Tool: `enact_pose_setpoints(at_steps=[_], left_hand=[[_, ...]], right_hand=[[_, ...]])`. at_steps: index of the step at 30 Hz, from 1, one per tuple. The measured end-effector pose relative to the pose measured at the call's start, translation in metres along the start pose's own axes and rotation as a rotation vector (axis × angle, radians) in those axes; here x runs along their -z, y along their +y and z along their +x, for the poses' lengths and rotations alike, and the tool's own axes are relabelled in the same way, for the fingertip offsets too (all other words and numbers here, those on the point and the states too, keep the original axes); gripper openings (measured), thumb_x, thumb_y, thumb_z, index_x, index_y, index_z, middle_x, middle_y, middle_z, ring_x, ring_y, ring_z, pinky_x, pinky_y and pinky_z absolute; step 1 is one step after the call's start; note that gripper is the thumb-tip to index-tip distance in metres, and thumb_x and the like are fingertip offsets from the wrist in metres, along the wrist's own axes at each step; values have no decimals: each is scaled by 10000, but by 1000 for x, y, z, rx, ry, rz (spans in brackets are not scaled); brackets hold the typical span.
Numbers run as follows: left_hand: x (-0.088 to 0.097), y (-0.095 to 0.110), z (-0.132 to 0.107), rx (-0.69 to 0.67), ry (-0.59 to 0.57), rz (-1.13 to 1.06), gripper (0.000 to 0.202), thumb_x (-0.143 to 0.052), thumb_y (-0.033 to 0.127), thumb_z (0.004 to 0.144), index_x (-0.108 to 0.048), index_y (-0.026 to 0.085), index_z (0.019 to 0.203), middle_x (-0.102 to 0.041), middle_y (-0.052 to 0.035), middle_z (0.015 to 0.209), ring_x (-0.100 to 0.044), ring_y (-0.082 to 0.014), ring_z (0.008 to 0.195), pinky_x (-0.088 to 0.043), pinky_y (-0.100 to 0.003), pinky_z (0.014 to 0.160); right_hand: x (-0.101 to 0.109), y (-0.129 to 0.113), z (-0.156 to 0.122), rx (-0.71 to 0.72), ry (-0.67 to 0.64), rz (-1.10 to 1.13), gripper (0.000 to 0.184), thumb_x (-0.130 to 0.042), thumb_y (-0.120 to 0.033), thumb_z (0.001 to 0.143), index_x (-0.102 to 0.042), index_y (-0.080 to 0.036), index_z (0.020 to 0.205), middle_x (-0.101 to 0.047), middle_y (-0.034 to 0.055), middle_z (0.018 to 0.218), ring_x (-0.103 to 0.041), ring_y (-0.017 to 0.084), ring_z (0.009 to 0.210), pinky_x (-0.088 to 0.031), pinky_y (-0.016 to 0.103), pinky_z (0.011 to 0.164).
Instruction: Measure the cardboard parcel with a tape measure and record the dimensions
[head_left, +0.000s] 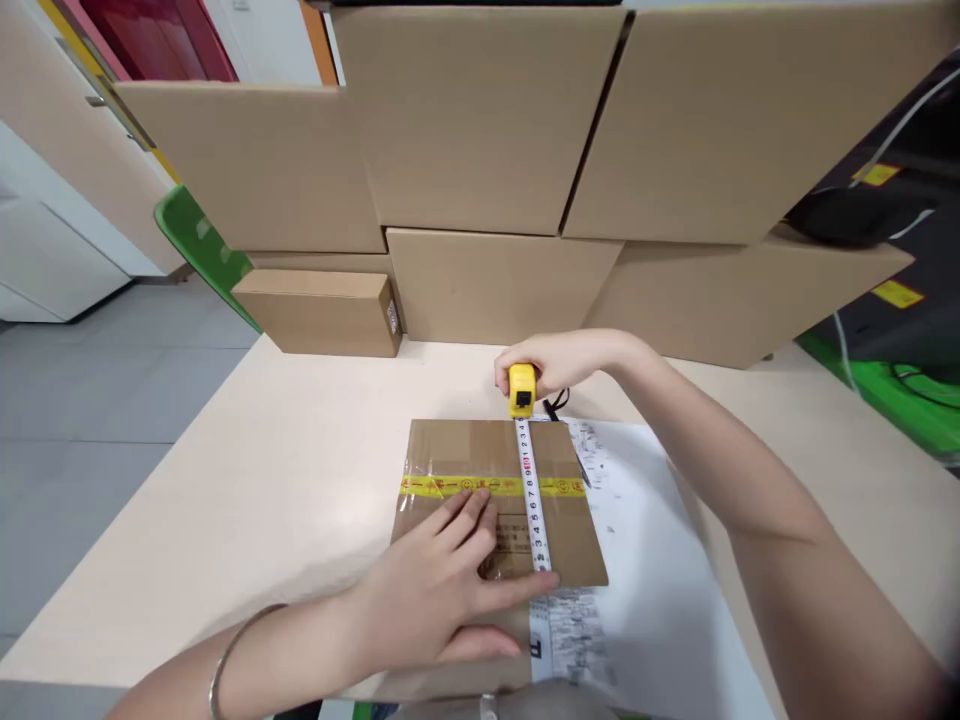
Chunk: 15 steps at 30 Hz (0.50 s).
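A forward, downward view is given from the head, above the left hand (439, 585) and right hand (559, 362). Both are framed close, with cardboard boxes (480, 120) beyond.

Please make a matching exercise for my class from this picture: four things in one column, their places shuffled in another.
Column 1
1. Yellow tape measure
2. Bracelet
3. Left hand
4. White paper

Column 2
A. Resting on top of the cardboard box
B. Partly underneath the cardboard box
C. Gripped in the right hand
D. Around the left wrist

Right pairs: 1-C, 2-D, 3-A, 4-B
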<state>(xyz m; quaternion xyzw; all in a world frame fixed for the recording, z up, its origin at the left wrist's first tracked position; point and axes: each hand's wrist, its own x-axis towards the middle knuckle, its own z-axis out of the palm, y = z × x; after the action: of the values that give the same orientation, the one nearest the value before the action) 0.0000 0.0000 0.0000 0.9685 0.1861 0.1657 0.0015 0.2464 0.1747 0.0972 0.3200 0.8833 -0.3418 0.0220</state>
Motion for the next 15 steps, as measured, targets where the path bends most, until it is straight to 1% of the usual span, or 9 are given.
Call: enact_pose_setpoints(at_steps=[2, 4, 6, 7, 9, 11, 12, 14, 15], left_hand=[[-2, 0, -2, -4, 11, -22, 604, -399, 679, 980, -458, 392, 1509, -647, -130, 1260, -557, -362, 1246, -423, -525, 1061], [-4, -1, -3, 5, 32, -77, 656, -409, 694, 968, -460, 316, 1501, -633, -161, 1301, -548, -378, 1271, -442, -544, 1061], [-2, -2, -5, 42, 66, -196, 708, -446, 678, 963, -430, 206, 1492, -643, -195, 1284, -547, -395, 1292, -478, -551, 1045], [1, -2, -6, 72, 88, -280, 703, -479, 641, 967, -402, 175, 1487, -657, -196, 1256, -557, -389, 1295, -505, -537, 1029], [8, -3, -9, 145, 168, -456, 614, -542, 498, 980, -365, 187, 1479, -674, -168, 1216, -583, -352, 1294, -550, -503, 1005], [15, -6, -16, 257, 294, -559, 519, -571, 331, 973, -388, 253, 1452, -659, -138, 1244, -583, -314, 1307, -552, -500, 1030], [17, -10, -21, 340, 368, -574, 484, -572, 283, 969, -421, 279, 1429, -642, -130, 1275, -573, -304, 1317, -535, -512, 1058], [15, -21, -33, 570, 503, -576, 403, -558, 267, 985, -491, 307, 1381, -606, -112, 1326, -559, -287, 1320, -496, -520, 1100], [11, -28, -39, 705, 545, -595, 359, -544, 302, 1001, -523, 305, 1359, -595, -108, 1340, -562, -280, 1307, -488, -509, 1105]], right_hand=[[-7, -6, -11, 49, -5, -21, 258, -637, -55, 680, -703, -207, 879, -735, -16, 879, -648, 151, 764, -508, 259, 672], [-22, -16, -25, 99, -11, -43, 355, -611, -16, 682, -707, -229, 950, -734, 2, 967, -668, 170, 840, -527, 273, 720], [-45, -30, -41, 122, -15, -53, 354, -634, -26, 700, -709, -242, 970, -722, 14, 990, -673, 189, 896, -538, 293, 775], [-58, -37, -50, 131, -18, -52, 321, -660, -50, 712, -707, -243, 964, -713, 17, 975, -672, 197, 899, -541, 298, 780], [-79, -48, -70, 125, 10, -41, 274, -673, -87, 745, -703, -251, 963, -704, 20, 957, -676, 203, 884, -549, 303, 761], [-93, -51, -93, 80, 61, 25, 317, -674, -98, 753, -701, -277, 1014, -721, 19, 1012, -696, 212, 922, -563, 319, 793], [-97, -47, -105, 39, 104, 68, 366, -677, -92, 740, -694, -292, 1046, -730, 21, 1075, -704, 223, 977, -568, 336, 835], [-102, -34, -125, -75, 232, 161, 420, -690, -92, 711, -671, -296, 1078, -718, 43, 1242, -688, 264, 1137, -568, 373, 907], [-103, -25, -133, -147, 301, 205, 395, -702, -118, 720, -660, -284, 1076, -694, 65, 1319, -665, 289, 1202, -574, 384, 907]])
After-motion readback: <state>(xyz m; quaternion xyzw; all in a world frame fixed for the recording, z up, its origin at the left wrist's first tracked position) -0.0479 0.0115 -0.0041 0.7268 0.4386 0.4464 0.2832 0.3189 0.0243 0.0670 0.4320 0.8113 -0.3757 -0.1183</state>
